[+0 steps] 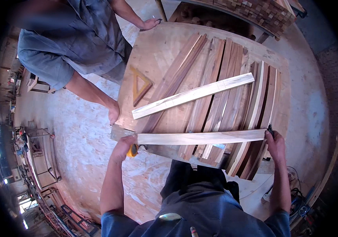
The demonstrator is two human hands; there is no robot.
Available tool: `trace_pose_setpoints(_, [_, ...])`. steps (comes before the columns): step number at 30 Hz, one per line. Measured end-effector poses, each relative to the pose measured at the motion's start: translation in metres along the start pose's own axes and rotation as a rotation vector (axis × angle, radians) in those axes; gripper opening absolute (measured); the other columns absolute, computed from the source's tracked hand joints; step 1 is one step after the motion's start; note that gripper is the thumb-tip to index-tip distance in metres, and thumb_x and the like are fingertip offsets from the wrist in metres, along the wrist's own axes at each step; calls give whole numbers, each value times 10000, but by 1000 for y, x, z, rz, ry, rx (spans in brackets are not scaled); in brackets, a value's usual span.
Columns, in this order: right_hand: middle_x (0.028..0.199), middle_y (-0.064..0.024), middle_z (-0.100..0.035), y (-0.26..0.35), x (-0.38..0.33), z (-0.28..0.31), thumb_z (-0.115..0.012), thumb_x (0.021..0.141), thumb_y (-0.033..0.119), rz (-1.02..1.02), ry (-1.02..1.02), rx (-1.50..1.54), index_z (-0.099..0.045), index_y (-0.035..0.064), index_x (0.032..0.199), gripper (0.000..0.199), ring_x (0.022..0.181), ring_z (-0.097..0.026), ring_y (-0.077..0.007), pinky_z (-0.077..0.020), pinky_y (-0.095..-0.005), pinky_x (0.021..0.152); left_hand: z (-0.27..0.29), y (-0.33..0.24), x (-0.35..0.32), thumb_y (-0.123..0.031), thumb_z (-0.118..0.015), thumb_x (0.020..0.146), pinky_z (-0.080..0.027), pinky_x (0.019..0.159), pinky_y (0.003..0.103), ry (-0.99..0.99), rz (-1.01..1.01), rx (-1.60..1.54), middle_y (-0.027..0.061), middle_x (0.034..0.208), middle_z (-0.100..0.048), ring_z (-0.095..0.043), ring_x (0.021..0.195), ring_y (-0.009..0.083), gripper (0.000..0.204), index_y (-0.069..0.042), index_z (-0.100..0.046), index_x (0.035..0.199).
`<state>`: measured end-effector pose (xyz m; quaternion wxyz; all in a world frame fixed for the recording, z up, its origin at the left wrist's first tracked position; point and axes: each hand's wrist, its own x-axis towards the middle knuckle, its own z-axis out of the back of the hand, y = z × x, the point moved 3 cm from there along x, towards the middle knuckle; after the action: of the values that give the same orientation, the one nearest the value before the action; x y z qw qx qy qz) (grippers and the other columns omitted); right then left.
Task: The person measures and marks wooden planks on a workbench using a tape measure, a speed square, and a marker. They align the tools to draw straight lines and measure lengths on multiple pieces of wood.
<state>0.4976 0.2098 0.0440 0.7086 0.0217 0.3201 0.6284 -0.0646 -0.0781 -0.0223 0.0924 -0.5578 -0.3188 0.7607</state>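
Note:
A long pale wooden strip (200,138) spans the near side of the table, over the ends of several darker strips. My left hand (124,147) is closed on its left end. Beside those fingers is a yellow tape measure (132,150); whether the hand also grips it I cannot tell. At the other end, my right hand (276,144) grips the strip, and a thin dark pencil-like tool (270,129) sticks up from its fingers. Farther in, a second pale strip (192,96) with faint cross lines lies slantwise over the brown wooden strips (226,63).
A wooden set square (139,87) lies on the tabletop (153,47) at left. Another person's hands (114,113) rest at the table's left edge and far corner. Stacked wood blocks (252,14) stand beyond. Cables and a blue tool (304,210) are on the floor at right.

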Motion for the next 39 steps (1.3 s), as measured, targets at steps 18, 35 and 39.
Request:
trace_pose_setpoints(18, [846, -45, -652, -31, -16, -28, -635, 959, 260, 26, -52, 349, -649, -13, 1040, 286, 777, -573, -117, -474, -310, 698, 27, 1, -33, -404, -614, 901, -523, 858, 460, -509, -162, 899, 264, 1067, -700, -670, 1026, 404, 495, 6, -647, 1177])
trace_pose_setpoints(35, [1021, -238, -689, 87, -138, -117, -614, 922, 236, 478, 757, 222, -650, 32, 1086, 265, 997, -663, -406, -524, -493, 878, -258, -21, -120, -211, -647, 919, -506, 960, 365, 603, -274, 374, 190, 1203, -655, -674, 1056, 291, 798, 30, -209, 1542])
trace_pose_setpoints(39, [1083, -245, -666, 88, -135, -104, -616, 912, 216, 384, 813, 277, -634, 45, 1112, 264, 1036, -636, -431, -506, -491, 905, -260, -49, -118, -276, -663, 895, -496, 994, 385, 653, -249, 553, 221, 1226, -644, -642, 1150, 333, 853, 19, -191, 1540])
